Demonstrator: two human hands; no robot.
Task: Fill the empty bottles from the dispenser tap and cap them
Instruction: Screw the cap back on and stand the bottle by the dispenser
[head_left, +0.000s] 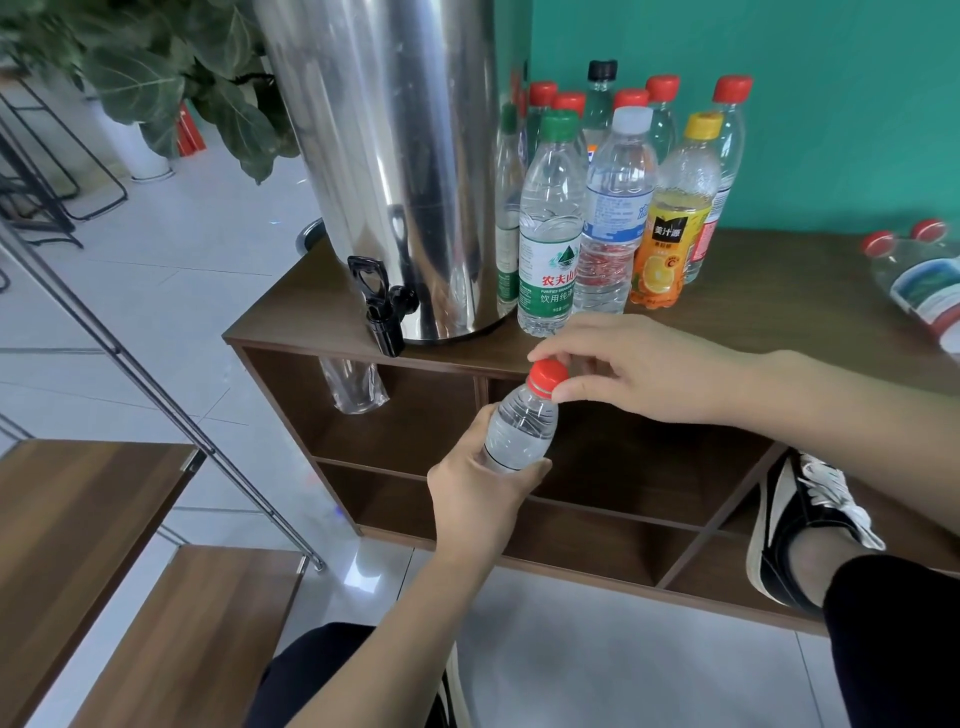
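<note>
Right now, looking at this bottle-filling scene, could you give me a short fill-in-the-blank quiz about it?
1. The right hand pinches a cap coloured ____.
2. The left hand grips the ____ round its body.
3. The black tap sits low on the steel ____.
4. The orange juice bottle has a ____ cap.

Missing words: red; bottle; dispenser; yellow

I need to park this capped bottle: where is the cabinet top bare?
Bare wood lies between the standing bottles and the lying bottles, and along the front edge beside the dispenser. Behind the green-capped bottle it is crowded.
</note>
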